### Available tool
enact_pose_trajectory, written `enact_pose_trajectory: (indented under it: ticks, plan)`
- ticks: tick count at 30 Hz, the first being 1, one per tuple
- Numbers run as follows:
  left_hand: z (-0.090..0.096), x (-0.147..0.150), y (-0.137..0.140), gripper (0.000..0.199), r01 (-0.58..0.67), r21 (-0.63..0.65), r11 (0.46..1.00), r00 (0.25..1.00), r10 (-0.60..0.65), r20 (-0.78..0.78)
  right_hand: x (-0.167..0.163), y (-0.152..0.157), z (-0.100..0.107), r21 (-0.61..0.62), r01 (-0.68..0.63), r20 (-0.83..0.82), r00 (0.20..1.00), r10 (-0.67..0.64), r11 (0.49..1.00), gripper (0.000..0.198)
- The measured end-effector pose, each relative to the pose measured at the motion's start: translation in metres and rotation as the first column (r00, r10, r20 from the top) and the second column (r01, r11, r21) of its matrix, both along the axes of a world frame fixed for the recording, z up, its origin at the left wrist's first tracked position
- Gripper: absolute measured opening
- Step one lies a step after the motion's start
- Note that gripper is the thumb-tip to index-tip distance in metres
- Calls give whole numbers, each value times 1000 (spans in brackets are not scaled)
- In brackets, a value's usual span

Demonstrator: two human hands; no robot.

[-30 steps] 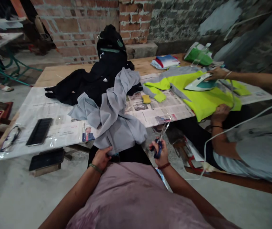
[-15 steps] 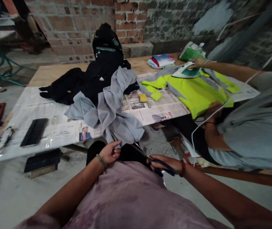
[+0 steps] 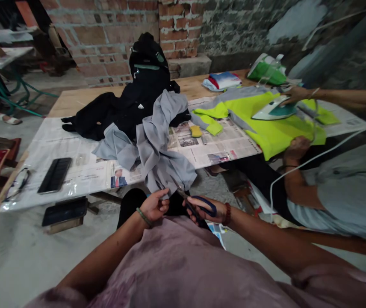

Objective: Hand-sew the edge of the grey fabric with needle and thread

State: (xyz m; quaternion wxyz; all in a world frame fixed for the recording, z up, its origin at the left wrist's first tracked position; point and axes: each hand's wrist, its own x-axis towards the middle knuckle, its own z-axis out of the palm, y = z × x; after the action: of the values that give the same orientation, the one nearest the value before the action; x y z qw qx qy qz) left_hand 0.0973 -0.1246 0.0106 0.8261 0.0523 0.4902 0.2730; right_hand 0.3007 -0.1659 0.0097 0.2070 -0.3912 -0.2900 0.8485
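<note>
green-and-white plastic bag (image 3: 266,73) up back, can't tell what's inside, super wrinkly grey cloth (image 3: 154,147) slumped off newspaper-topped wooden table (image 3: 83,98), left hand (image 3: 153,206) pinching its low end, right hand (image 3: 219,210) curled round blue-handled metal scissors (image 3: 209,205)

Plain grey cloth (image 3: 157,147), blue-handled scissors (image 3: 207,201), neon yellow and grey garment (image 3: 266,131)

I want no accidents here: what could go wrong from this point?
The scissors in the right hand are close to the left hand, so a slip might nick it. The grey cloth hangs in loose folds near them, so an unintended layer could get cut. The nearby iron on the yellow garment might scorch it if hot and left still.
</note>
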Motion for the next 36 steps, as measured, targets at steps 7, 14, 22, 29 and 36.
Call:
enact_pose_trajectory:
  ticks: [7,14,22,29,36]
  plan:
    - [-3,0,-3,21,-32,-1,999,999,32,-18,-9,-8,1,50,69,86,994,-73,996,47]
    - [-7,-1,-4,22,-21,-3,1000,999,21,-28,-13,-15,3,74,75,157,984,-86,994,41]
    - [-14,-5,-3,17,-56,41,998,998,56,4,-21,-14,8,7,63,130,990,-63,998,39]
    - [-11,-6,-4,19,-125,140,982,992,124,19,-29,-1,6,-50,21,-80,997,-25,999,46]
    - [-9,-6,-5,16,-200,222,954,978,208,-14,-31,14,2,-136,-56,-244,970,22,989,45]
